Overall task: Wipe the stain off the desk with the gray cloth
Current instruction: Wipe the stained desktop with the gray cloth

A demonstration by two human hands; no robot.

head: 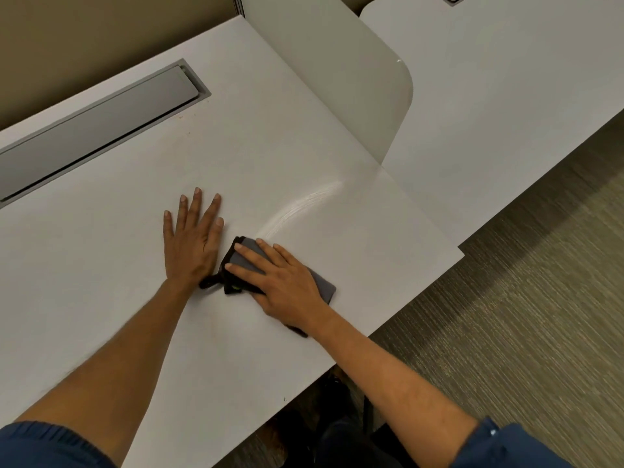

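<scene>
A folded gray cloth [248, 252] with a dark edge lies flat on the white desk [101, 265] near its front edge. My right hand [287, 285] presses down on the cloth, fingers spread over it. My left hand [192, 238] rests flat on the desk just left of the cloth, palm down, fingers apart, holding nothing. A curved, shiny wet streak [304, 204] arcs from the cloth up and to the right across the desk. A faint reddish smear [182, 118] shows near the cable tray.
A long gray cable-tray lid [94, 126] is set into the desk at the back left. A white divider panel [337, 72] stands at the desk's right side, with a second white desk [506, 96] beyond it. Carpeted floor [523, 315] lies to the right.
</scene>
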